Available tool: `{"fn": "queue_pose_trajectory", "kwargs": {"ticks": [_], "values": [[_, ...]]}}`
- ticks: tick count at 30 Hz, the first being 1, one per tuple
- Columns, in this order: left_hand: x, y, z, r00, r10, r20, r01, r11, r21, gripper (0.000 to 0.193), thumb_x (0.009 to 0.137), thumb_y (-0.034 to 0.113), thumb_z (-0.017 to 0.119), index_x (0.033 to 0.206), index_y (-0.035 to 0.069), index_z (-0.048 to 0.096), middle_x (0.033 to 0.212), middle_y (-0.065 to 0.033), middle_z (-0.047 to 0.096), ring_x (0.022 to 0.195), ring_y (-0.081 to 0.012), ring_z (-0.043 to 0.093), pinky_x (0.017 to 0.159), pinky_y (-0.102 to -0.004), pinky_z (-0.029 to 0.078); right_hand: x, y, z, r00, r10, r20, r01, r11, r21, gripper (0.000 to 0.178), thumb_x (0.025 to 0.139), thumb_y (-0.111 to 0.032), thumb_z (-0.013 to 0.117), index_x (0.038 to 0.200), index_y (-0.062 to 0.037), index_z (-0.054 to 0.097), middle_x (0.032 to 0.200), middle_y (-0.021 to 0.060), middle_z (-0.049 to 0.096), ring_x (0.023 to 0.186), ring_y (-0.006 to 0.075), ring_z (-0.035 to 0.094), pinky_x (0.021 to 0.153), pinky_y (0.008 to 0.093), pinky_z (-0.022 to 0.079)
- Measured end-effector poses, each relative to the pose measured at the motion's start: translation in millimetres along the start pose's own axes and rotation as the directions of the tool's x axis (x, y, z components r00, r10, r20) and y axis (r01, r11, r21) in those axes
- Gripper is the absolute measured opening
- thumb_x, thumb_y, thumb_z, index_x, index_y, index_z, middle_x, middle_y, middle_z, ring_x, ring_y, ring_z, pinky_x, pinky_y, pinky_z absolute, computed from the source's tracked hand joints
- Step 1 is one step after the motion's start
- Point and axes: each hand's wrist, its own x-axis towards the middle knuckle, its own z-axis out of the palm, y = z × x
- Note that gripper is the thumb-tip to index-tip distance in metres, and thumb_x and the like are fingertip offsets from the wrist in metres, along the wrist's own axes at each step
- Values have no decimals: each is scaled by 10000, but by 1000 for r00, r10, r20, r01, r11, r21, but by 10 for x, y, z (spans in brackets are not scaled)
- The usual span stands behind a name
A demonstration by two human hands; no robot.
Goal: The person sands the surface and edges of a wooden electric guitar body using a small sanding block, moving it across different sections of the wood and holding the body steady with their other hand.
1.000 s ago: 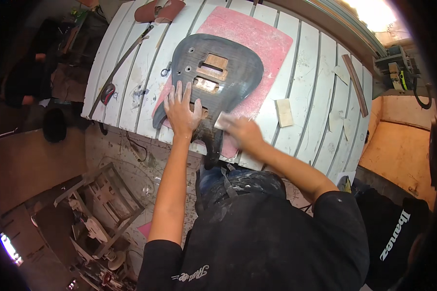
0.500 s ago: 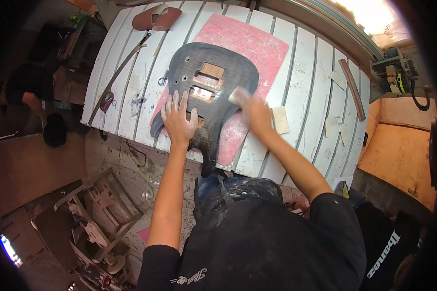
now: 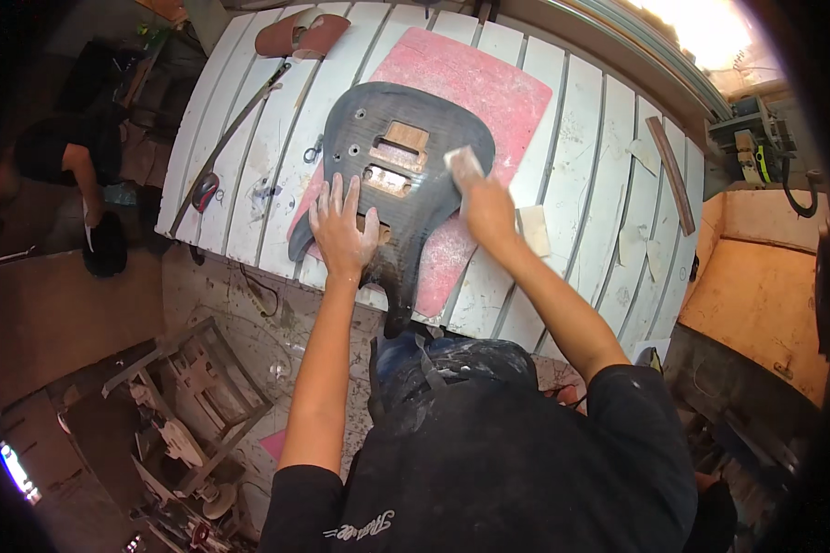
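Note:
A dark electric guitar body [image 3: 410, 106] with cut-out cavities lies on a worn pink pad [image 3: 516, 101]. My left hand [image 3: 344, 230] rests flat on its lower left part, fingers spread, beside the cavities. Gripped by my right hand [image 3: 491, 205] is a pale, folded piece of sandpaper [image 3: 457, 159]. It is at the body's right edge, a little blurred, and its underside is hidden. Just right of this hand a cream-coloured sheet [image 3: 533, 230] lies on the table.
The slatted white table [image 3: 572, 184] carries a long file [image 3: 240, 124], sandpaper rolls [image 3: 286, 37], a red-and-black tool [image 3: 206, 193], a wooden strip [image 3: 670, 175] and paper scraps. A wooden frame [image 3: 203, 405] stands at lower left. Another person [image 3: 69, 152] is at far left.
My right hand and the sandpaper have moved slightly up and right along the body's edge. My left hand stays put. A person at the lower right has mostly left the view.

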Motion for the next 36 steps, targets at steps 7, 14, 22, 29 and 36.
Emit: {"fn": "queue_pose_trajectory", "kwargs": {"ticks": [7,14,22,29,36], "values": [[2,8,-3,1000,-8,5,8,1000,-6,688,907,339,699,1553,146,563,1621,-205,493,1498,-430,426,1255,-596,247,76,106,-107,978,-143,151,167,973,-162,715,922,13,492,1589,-242,501,1629,89,508,886,387,694,787,501,607],[-3,32,-43,1000,-9,-3,9,1000,-10,666,916,334,668,1540,123,573,1611,-207,504,1484,-428,439,1259,-580,250,-39,-151,-190,956,-194,219,216,973,-82,676,924,7,523,1560,-222,535,1585,109,551,869,369,689,777,500,597],[5,40,-45,1000,-24,0,24,1000,-13,664,913,329,672,1541,135,574,1621,-192,496,1488,-428,434,1260,-582,250,383,70,39,976,-180,124,198,969,-149,742,899,34,497,1590,-238,507,1669,72,456,881,350,684,783,484,613],[4,39,-36,999,-36,20,36,999,-19,663,915,327,676,1544,144,572,1627,-184,489,1494,-416,429,1260,-585,249,505,56,-172,931,-232,283,284,945,-160,771,880,31,526,1607,-224,485,1683,58,438,888,341,682,760,470,617],[-18,8,-32,999,-44,-1,44,999,-32,677,899,323,696,1540,144,574,1621,-185,498,1487,-416,437,1258,-581,252,167,-22,-152,926,-280,252,311,946,-89,699,940,-24,524,1610,-216,472,1613,98,528,906,346,693,783,514,605]]}}
